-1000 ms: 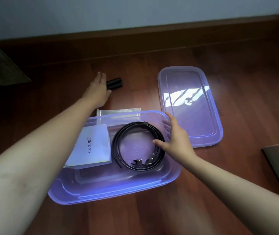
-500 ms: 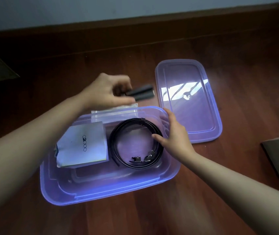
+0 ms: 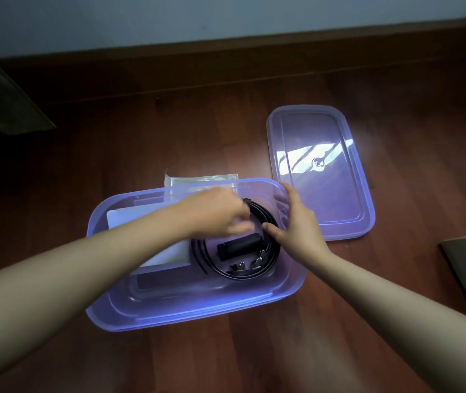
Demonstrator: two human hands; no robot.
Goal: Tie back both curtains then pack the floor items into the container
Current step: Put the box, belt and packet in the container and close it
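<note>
While the right hand (image 3: 297, 225) is laid against the far right rim of the purple container (image 3: 186, 313), its fingers are spread loosely, the thumb pointing inward and touching the coiled black belt (image 3: 271, 262). Nothing is gripped by it. The left hand (image 3: 214, 214) is seen above the middle of the container, blurred by motion; its fingers appear loosely curled and empty, though how far they are parted cannot be told.

Half a second earlier, a small black cylinder was pinched between the left fingers above the container's far edge. That black cylinder (image 3: 238, 246) is now seen lying inside the ring of the belt, on the container floor, released from the hand. The right hand has been kept in the same place on the rim.

The cylinder is found just below the left fingertips and just beside the right thumb, apart from both. A white booklet (image 3: 166, 255) is partly covered by the left forearm, left of the belt. A clear plastic packet (image 3: 200, 180) lies on the wooden floor (image 3: 169, 131) behind the container, and the purple lid (image 3: 319, 194) lies to its right.
</note>
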